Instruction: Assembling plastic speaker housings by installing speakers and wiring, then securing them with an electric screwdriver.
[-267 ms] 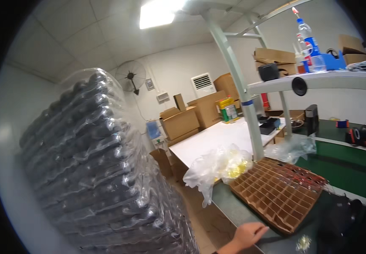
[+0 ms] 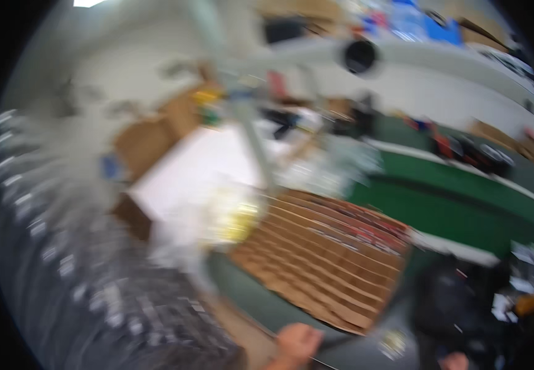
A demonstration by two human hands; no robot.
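Observation:
My left hand (image 2: 298, 342) is at the front edge of the dark green work table (image 2: 233, 277), its fingers curled together. Motion blur hides whether anything is in them. Just beyond it lies a brown cardboard divider tray (image 2: 322, 265) with many small compartments. Red and dark parts with wires (image 2: 372, 233) sit along its far right side. Of my right hand (image 2: 455, 361) only a blurred bit shows at the lower edge, beside a black bulky object (image 2: 446, 296); its fingers cannot be made out. Between the hands lies a small pale, shiny cluster (image 2: 393, 344).
A tall stack wrapped in clear film (image 2: 63, 271) stands at left. A clear plastic bag with yellow contents (image 2: 236, 222) lies beside the tray, near a white table (image 2: 199, 166) with cardboard boxes (image 2: 149, 139). A post (image 2: 248, 135) and a shelf (image 2: 427, 55) rise behind.
The view has swung right and downward, so the scene shifts left and blurs. A bit of my right hand now shows at the lower edge. My left hand stays near the tray, fingers still curled.

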